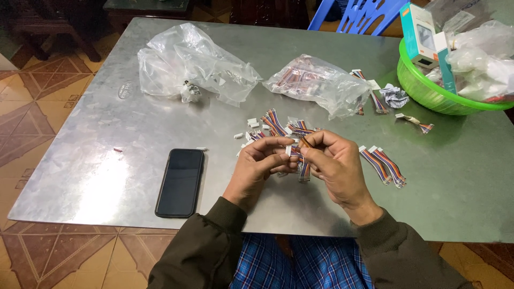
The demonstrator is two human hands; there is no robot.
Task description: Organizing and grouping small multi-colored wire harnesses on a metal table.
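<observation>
My left hand (262,163) and my right hand (334,163) meet over the middle of the metal table (107,160). Together they pinch a short multicoloured ribbon cable (304,170) with a small white connector (288,150) between the fingertips. The cable's striped end hangs below my right fingers. Just behind my hands lies a loose pile of similar cables and white connectors (276,126). To the right of my right hand, two finished-looking cables (383,165) lie side by side.
A black phone (180,182) lies face up left of my hands. Two clear plastic bags (190,64) (316,80) sit further back. A green basket (428,88) with boxes and bags stands at the right edge. A blue plastic chair (356,13) is behind the table.
</observation>
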